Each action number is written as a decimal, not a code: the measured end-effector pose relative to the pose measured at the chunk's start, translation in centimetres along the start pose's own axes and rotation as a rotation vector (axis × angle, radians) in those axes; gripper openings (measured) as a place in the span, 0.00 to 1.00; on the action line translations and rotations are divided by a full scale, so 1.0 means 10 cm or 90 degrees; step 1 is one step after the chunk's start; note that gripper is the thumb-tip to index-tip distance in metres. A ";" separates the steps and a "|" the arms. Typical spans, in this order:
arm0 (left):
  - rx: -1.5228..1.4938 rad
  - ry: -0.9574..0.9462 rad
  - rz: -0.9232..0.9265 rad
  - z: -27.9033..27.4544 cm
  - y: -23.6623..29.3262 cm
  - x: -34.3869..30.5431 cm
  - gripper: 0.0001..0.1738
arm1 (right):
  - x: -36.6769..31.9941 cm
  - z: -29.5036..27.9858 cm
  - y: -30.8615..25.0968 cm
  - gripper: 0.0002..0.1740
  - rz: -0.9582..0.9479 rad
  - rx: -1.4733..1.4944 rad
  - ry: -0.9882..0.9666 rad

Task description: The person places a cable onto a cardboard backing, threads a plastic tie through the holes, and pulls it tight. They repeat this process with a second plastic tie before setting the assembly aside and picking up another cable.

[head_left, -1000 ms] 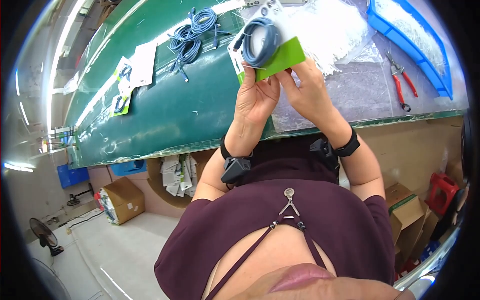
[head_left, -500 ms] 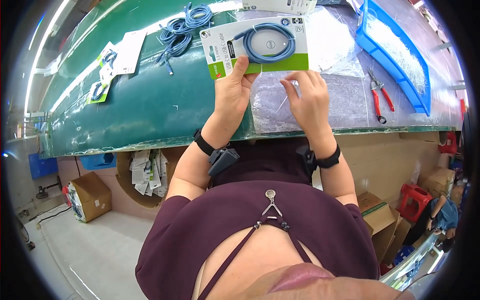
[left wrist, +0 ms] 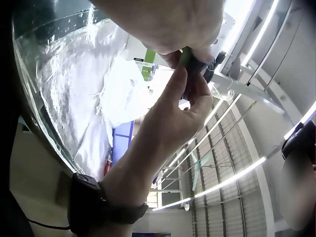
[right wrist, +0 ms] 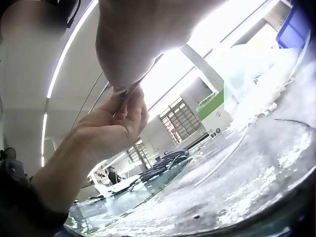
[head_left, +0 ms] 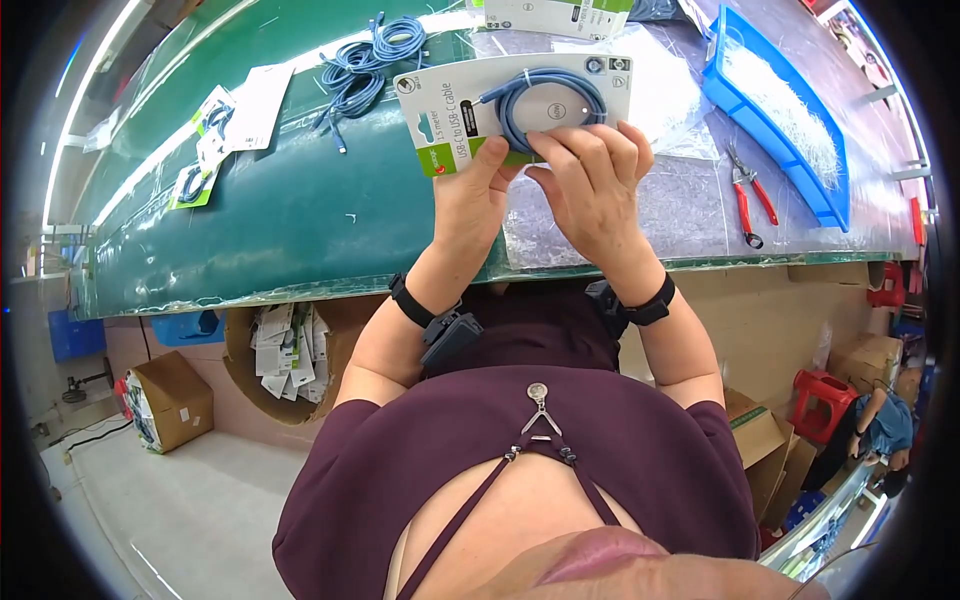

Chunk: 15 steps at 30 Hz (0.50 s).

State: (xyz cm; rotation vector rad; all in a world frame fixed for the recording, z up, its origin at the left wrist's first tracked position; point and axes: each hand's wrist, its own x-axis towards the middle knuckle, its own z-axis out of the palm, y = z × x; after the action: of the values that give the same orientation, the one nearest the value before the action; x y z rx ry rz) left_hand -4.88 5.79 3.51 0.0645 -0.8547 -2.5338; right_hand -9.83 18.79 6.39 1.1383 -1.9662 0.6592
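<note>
In the head view a white-and-green packaging card [head_left: 440, 110], printed "USB-C to USB-C cable", faces up with a coiled blue cable [head_left: 508, 115] on its front. My left hand [head_left: 466, 210] grips the card's lower edge, thumb on the front. My right hand [head_left: 598, 190] holds the lower right of the card, its fingers over the bottom of the coil. The left wrist view shows the right hand [left wrist: 173, 111] with thumb and fingers closed around the green edge. In the right wrist view the left hand [right wrist: 111, 128] pinches the card, seen almost edge-on.
Loose blue cable coils [head_left: 360, 75] lie on the green table, with packaging cards [head_left: 262, 105] to their left. Red-handled cutters [head_left: 745, 195] lie to the right beside a blue tray [head_left: 718, 85] of thin white strips. Another printed card [head_left: 540, 15] is at the back.
The card was first tilted between both hands, then turned flat toward the camera in the left hand while the right hand came away. Now the right hand has returned onto the card and coil.
</note>
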 end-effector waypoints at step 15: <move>-0.014 0.011 -0.036 -0.09 -0.14 -0.01 0.19 | -0.08 -0.10 0.18 0.21 -0.030 0.083 -0.076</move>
State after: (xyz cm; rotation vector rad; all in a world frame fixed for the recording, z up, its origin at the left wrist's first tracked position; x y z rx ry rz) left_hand -5.21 6.31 1.91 0.1041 -0.8285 -2.5905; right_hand -10.86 20.74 6.22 1.3272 -2.0132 0.7180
